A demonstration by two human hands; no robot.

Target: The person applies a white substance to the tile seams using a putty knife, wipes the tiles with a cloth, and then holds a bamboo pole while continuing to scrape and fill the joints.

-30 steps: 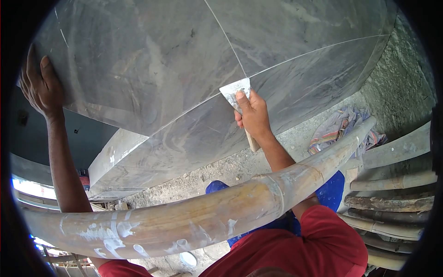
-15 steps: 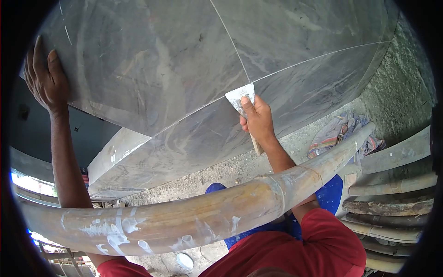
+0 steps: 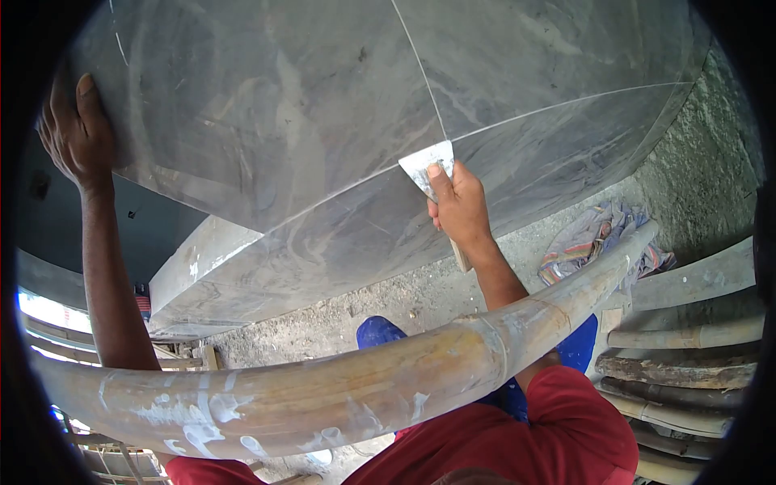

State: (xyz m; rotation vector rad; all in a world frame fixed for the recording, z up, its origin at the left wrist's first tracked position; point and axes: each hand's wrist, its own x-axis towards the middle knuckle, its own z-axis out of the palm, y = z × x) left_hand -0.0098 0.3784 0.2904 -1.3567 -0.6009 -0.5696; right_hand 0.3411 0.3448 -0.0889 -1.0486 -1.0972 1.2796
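Note:
My right hand (image 3: 462,202) is closed around a putty knife (image 3: 427,164), its thumb pressed on the white-smeared blade. The blade edge lies against the grey marbled tiles (image 3: 339,105), just below where the upright white joint (image 3: 422,73) meets the long crosswise one. Part of the wooden handle shows below my fist. At the left, my left hand (image 3: 79,141) rests flat with fingers stretched on the edge of the tiled surface, holding nothing.
A thick bamboo pole (image 3: 323,392) with white splashes crosses in front of my body, over both arms. Several more poles (image 3: 687,368) lie at the right. A crumpled sack (image 3: 590,238) sits by the rough wall (image 3: 695,153). Below is a rough concrete ledge (image 3: 323,311).
The putty knife and my right hand have shifted slightly right in view. My left hand stays on the tile edge; the whole view has tilted a little.

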